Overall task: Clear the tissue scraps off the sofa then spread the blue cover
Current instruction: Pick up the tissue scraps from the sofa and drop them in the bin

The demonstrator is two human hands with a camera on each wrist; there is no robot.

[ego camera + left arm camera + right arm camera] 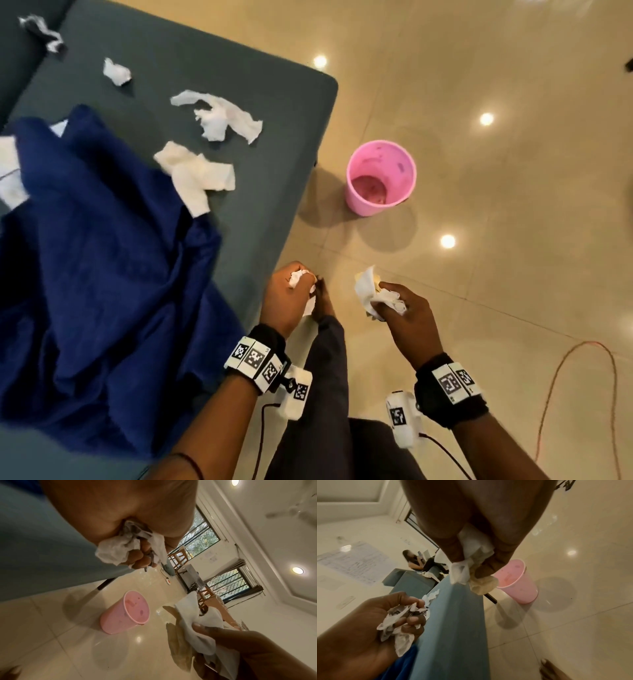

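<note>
My left hand (291, 294) grips a crumpled wad of white tissue (301, 279) just off the sofa's front corner, over the floor. My right hand (402, 305) holds another bunch of tissue scraps (368, 289) to its right. Both wads show in the wrist views: the left one (116, 550), the right one (471, 561). Several white tissue scraps (219, 118) (195, 174) (116, 72) lie on the grey-green sofa seat (267, 113). The blue cover (102, 274) lies bunched on the seat's near left part.
A pink bin (380, 176) stands upright on the glossy tiled floor (496, 205), right of the sofa and ahead of my hands. An orange cable (561, 377) runs on the floor at right. My leg and foot (323, 308) are between the hands. A seated person (414, 561) is far off.
</note>
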